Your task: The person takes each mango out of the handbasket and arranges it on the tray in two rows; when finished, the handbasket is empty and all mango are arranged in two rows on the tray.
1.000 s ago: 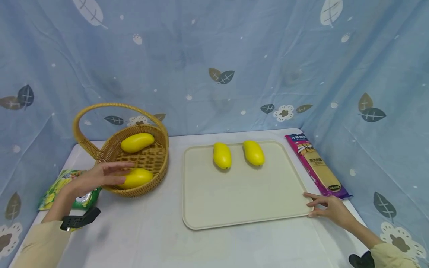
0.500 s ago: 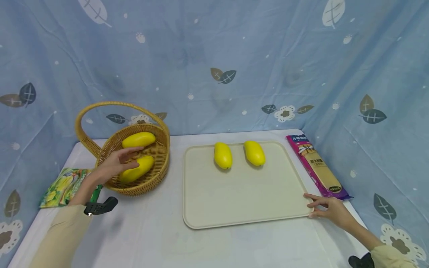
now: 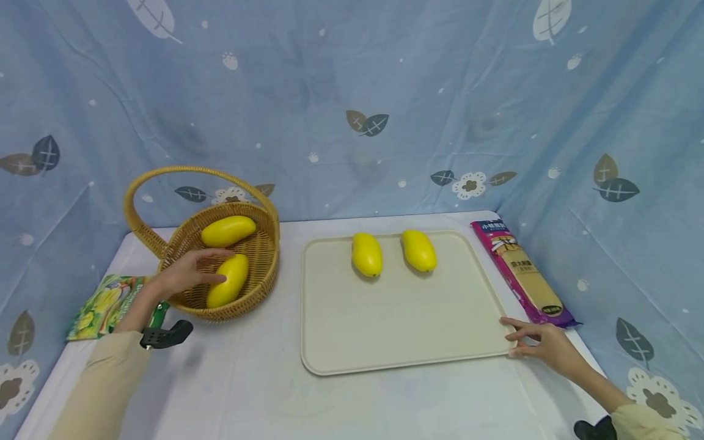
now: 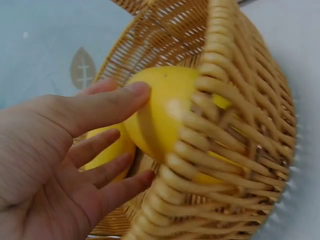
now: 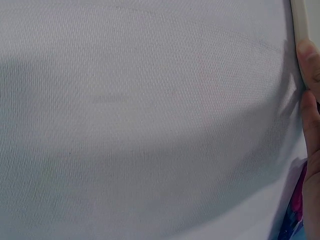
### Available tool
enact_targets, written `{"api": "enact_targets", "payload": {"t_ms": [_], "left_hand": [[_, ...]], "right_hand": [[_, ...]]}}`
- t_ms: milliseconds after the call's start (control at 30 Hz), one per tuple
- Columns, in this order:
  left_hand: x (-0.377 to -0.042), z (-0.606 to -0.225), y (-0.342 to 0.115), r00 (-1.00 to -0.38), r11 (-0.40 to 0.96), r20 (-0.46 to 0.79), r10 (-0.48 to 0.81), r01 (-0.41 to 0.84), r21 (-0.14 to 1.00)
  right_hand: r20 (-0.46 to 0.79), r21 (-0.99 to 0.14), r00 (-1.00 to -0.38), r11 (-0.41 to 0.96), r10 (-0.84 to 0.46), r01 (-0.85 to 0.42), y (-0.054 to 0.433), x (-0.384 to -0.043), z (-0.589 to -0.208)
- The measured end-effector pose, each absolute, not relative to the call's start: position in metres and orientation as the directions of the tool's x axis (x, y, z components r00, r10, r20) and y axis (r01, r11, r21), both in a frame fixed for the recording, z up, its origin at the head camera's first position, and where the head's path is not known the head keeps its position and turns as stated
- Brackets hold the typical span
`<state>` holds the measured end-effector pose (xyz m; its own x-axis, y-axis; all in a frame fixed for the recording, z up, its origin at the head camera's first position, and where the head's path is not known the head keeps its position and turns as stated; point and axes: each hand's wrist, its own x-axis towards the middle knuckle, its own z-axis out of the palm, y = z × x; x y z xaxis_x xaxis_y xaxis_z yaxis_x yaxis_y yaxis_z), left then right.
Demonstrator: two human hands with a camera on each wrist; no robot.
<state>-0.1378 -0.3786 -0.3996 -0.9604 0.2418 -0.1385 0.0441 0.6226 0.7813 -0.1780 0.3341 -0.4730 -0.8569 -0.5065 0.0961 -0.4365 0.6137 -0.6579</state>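
A wicker basket [image 3: 264,275] with a tall hoop handle holds two yellow mangoes, tilted with its mouth toward me. My left hand [image 3: 189,272] reaches over its left rim to the nearer mango [image 3: 228,282]. In the left wrist view the thumb lies against that mango [image 4: 167,107], while the other fingers stay loosely extended beside it. Farther back in the basket rests the second mango [image 3: 228,231]. At the beige tray's [image 3: 396,324] near right corner, my right hand [image 3: 541,345] pinches the rim between thumb and fingers. Two more mangoes lie on the tray, one left [image 3: 366,254] and one right [image 3: 419,250].
A purple noodle packet [image 3: 522,275] lies along the right edge of the table, just beyond the tray. Left of the basket is a green and yellow packet [image 3: 101,308], partly under my left forearm. A blue patterned curtain [image 3: 330,110] closes off the back and sides.
My left hand has moved right and deeper into the basket. The nearer mango has turned from lying nearly sideways to pointing more away from me. The right hand stays at the tray corner.
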Motion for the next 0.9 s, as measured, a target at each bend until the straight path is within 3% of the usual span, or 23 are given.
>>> {"api": "enact_targets", "payload": {"t_ms": [367,700,900], "left_hand": [[-0.143,-0.407,-0.363,-0.951,0.65,-0.141,0.274,0.075,0.756],[-0.154,-0.406,-0.351,-0.987,0.736,-0.141,0.081,-0.036,0.676],[-0.156,-0.407,-0.347,-0.989,0.73,-0.138,0.044,-0.063,0.681]], "right_hand": [[0.082,-0.659,-0.863,0.623,-0.498,-0.422,0.335,-0.178,-0.474],[0.082,-0.654,-0.862,0.626,-0.499,-0.424,0.334,-0.178,-0.473],[0.084,-0.655,-0.861,0.623,-0.502,-0.427,0.334,-0.178,-0.473]]}}
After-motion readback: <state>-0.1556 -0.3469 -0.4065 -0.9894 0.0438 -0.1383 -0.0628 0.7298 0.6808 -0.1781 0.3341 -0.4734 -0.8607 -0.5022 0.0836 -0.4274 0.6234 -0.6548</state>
